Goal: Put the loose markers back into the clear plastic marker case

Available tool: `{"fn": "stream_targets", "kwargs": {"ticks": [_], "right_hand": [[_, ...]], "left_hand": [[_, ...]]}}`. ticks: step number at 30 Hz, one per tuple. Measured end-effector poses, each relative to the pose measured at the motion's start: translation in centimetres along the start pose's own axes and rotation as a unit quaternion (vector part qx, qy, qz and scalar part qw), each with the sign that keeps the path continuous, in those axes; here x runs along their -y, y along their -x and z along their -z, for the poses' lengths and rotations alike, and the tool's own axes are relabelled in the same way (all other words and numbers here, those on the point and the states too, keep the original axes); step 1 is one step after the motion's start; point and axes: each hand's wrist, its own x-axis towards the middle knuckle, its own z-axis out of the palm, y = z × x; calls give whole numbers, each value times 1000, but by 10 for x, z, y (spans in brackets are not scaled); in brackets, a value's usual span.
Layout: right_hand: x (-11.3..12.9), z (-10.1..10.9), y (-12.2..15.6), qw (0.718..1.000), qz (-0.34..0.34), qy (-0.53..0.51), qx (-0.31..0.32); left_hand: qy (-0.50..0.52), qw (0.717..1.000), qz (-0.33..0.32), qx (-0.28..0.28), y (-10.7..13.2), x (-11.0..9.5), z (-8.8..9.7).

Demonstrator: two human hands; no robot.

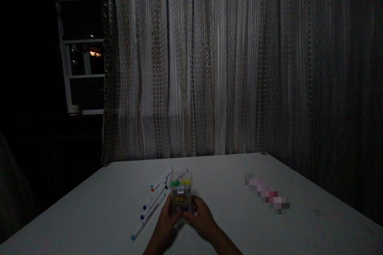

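Observation:
Between my two hands I hold a clear plastic marker case (180, 193) upright, with a yellow label on its front. Through its clear top, green and yellow marker ends (180, 182) show in a row. My left hand (168, 218) wraps the case's left side, thumb across the lower front. On the opposite side, my right hand (202, 217) grips it the same way, the thumbs close together. Several white markers (153, 207) with blue, purple and orange ends lie on the table left of the case. The case's bottom is partly hidden by my thumbs.
The white table (227, 231) spreads around my hands. A pixelated pinkish item (267, 193) lies on its right part. Behind the far edge hangs a striped curtain (194, 67). A window (83, 59) stands in the dark at the left.

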Motion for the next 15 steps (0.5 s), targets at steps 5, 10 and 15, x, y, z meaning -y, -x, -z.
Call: {"fn": "stream_targets", "kwargs": {"ticks": [5,10,15], "right_hand": [[-3,-1,0,1000,-3,-3,-1],[-1,0,0,1000,-3,-4,-1],[8,1,3,1000,-17,2,-11]], "left_hand": [[-5,1000,-12,21,2,1,0],[-6,1000,-5,13,1,3,-1],[-95,991,-55,-79,13,-3,12]]}}
